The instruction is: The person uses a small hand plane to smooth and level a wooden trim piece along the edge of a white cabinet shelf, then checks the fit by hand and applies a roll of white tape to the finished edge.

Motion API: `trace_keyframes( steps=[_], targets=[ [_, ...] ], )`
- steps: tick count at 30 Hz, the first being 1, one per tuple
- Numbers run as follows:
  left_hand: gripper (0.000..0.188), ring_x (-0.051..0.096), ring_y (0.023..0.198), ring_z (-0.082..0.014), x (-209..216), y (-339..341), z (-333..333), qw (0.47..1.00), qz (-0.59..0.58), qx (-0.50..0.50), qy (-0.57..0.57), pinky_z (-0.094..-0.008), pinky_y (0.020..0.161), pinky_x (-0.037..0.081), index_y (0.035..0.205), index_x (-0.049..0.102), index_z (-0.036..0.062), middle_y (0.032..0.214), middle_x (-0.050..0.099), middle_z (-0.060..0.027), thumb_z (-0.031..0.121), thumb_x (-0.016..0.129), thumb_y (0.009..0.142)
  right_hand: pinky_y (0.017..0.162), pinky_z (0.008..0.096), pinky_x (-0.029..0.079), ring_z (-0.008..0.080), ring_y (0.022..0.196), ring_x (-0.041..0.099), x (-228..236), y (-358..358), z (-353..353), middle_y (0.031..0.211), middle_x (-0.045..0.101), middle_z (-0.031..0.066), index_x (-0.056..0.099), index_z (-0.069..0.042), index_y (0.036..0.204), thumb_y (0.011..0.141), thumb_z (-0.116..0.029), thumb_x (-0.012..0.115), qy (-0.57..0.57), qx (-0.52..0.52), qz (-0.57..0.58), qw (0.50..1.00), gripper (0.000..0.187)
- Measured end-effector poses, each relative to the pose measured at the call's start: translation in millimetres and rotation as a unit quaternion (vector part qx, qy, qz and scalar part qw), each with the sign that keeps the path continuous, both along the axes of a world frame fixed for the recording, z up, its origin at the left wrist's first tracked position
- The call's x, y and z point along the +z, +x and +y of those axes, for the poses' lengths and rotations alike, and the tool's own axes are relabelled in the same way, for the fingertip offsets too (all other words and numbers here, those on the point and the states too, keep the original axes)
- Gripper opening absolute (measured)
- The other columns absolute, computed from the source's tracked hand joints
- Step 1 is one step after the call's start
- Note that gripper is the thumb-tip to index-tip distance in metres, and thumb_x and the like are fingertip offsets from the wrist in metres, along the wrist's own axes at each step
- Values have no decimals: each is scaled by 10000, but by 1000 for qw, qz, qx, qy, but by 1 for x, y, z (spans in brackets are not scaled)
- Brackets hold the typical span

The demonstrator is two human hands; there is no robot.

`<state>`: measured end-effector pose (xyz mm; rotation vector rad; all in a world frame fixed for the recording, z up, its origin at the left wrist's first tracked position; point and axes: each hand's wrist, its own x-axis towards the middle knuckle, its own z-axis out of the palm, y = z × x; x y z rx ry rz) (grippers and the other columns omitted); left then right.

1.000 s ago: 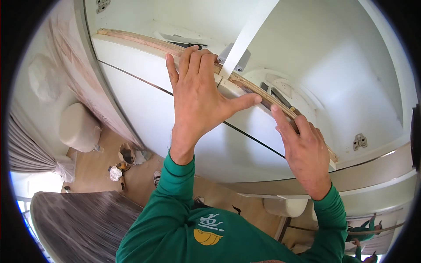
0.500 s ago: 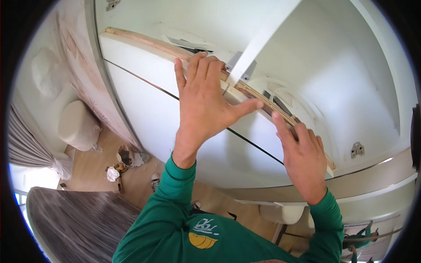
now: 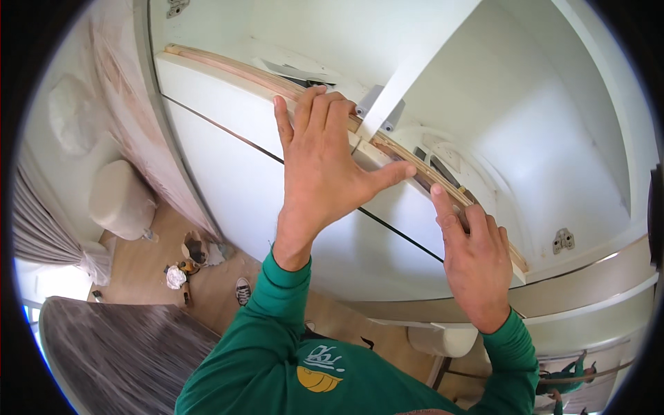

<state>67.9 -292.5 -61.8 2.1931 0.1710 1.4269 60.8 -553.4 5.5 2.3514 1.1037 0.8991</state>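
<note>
Both hands press flat, fingers spread, nothing grasped: left hand (image 3: pixel 321 173) and right hand (image 3: pixel 474 266), at four o'clock, on the pale raw-edged wooden panel (image 3: pixel 228 69); uneven pressure could shift it.

Smooth, glossy white cabinet panels (image 3: pixel 228 124) carry a raw pale wood strip (image 3: pixel 235 66) along their top edge; metal hinge plate (image 3: pixel 564 240) inside.

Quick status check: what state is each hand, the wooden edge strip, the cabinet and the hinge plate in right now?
Left hand: open, flat against the strip and front panel.
Right hand: fingers resting on the strip, gripping nothing.
Long pale wooden edge strip: lying along the panel's top edge.
White cabinet: open on top, interior exposed.
Small metal hinge plate: mounted, no door attached.
</note>
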Motion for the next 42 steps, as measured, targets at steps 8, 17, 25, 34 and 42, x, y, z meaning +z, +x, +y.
trace_keyframes(
  steps=[8, 17, 25, 34, 42],
  targets=[
    [1037, 517, 1491, -425, 1, 2, 1, 1000, 10, 5, -3, -739, 1309, 174, 1286, 645, -20, 1401, 660, -204, 743, 987, 672, 763, 437, 518, 243, 810, 591, 3, 5, -5, 985, 523, 35, 545, -268, 1723, 999, -72, 713, 15, 11, 34, 999, 769],
    [1070, 499, 1499, -457, -2, -1, 5, 1000, 9, -19, 1, -745, 1311, 160, 1301, 650, -31, 1416, 650, -245, 811, 933, 706, 773, 427, 537, 242, 822, 618, 3, 11, 15, 987, 555, 30, 611, -270, 1664, 1021, -135, 739, 30, 47, 17, 998, 669],
    [1053, 495, 1526, -435, -3, -1, 3, 1000, 4, -12, -14, -743, 1325, 151, 1283, 654, -15, 1394, 663, -212, 786, 969, 675, 744, 435, 536, 243, 803, 616, 3, 2, 7, 977, 552, 26, 586, -297, 1689, 1023, -122, 741, 36, 25, 46, 998, 706],
    [1047, 502, 1526, -425, 0, 0, 6, 1000, 10, -7, -9, -741, 1325, 157, 1310, 652, -19, 1414, 664, -195, 761, 972, 688, 755, 445, 536, 249, 798, 611, 2, 1, -1, 981, 554, 48, 586, -279, 1687, 1012, -128, 751, 30, 3, 53, 998, 711],
    [1025, 493, 1534, -438, -1, -1, 3, 1000, 24, -13, -5, -749, 1324, 140, 1334, 643, -24, 1428, 659, -202, 738, 961, 726, 752, 435, 532, 241, 807, 612, 2, 10, 11, 977, 554, 33, 613, -275, 1665, 1031, -159, 754, 26, 24, 23, 999, 660]
  ],
)
